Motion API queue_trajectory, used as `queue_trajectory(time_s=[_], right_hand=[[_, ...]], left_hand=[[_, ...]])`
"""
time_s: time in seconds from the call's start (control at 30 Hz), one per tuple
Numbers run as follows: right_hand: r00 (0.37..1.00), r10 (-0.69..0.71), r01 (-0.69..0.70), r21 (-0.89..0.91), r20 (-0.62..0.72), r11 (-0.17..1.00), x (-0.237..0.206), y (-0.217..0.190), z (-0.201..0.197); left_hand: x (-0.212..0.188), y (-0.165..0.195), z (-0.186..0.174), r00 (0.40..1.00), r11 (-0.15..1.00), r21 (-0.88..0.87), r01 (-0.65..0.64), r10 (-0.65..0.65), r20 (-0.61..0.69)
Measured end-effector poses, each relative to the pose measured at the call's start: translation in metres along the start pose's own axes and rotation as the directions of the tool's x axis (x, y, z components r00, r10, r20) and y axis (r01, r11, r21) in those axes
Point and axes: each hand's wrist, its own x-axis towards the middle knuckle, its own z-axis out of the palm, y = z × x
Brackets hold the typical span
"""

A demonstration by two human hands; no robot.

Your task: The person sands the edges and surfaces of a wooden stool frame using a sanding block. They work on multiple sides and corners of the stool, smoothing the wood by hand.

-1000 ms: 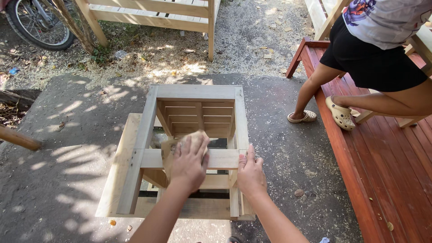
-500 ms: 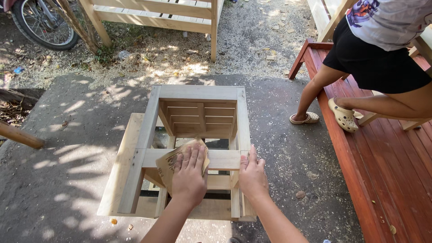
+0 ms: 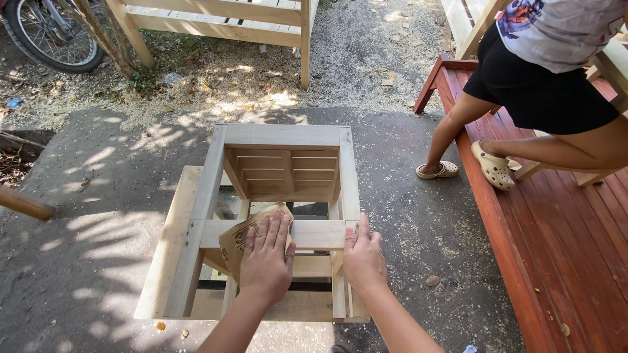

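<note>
A pale unfinished wooden frame (image 3: 281, 136), like an upturned stool or crate, stands on the concrete. My left hand (image 3: 266, 261) lies flat on a brown sheet of sandpaper (image 3: 233, 240) and presses it onto the frame's near crossbar (image 3: 317, 234). My right hand (image 3: 363, 257) rests palm down on the frame's near right corner, fingers together, with nothing in it.
A red-brown wooden deck (image 3: 556, 242) runs along the right, where another person (image 3: 543, 85) in sandals stands with one foot up on it. A second pale wooden frame (image 3: 216, 23) and a bicycle wheel (image 3: 49, 39) lie at the back. Sawdust covers the ground.
My left hand and the sandpaper have slid along the crossbar toward me and slightly right. My right hand has kept its place on the corner.
</note>
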Motion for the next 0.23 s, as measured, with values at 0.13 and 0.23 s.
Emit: queue_trajectory(time_s=[0.13,0.23], right_hand=[[0.999,-0.039,0.04,0.026,-0.034,0.999,0.003,0.0,0.0],[0.999,-0.027,0.028,0.019,-0.02,0.999,0.001,0.001,-0.001]], left_hand=[[0.042,-0.004,-0.007,0.954,0.989,0.056,0.136,-0.146,0.261],[0.044,0.001,-0.019,0.949,0.987,0.071,0.144,-0.158,0.272]])
